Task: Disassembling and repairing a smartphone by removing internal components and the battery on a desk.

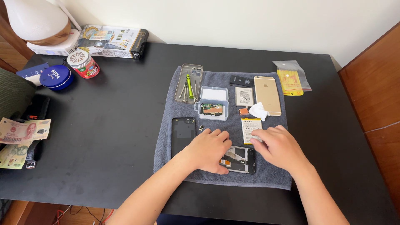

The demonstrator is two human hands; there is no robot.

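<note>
Opened phone [241,159] lies long axis left-right on the grey towel [166,146] directly under both hands, left hand [208,149] pressing its left end, right hand [280,146] curled at its right end, apparently pinching something small, grip unclear

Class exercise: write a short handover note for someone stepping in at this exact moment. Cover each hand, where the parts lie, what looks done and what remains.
Left hand rests on the opened phone, steadying it. Right hand touches the battery beside it. Both lie on the grey towel. Back cover is off, lying left. Screwdrivers sit in the clear case; small parts in the plastic box. Phone is still open.
</note>
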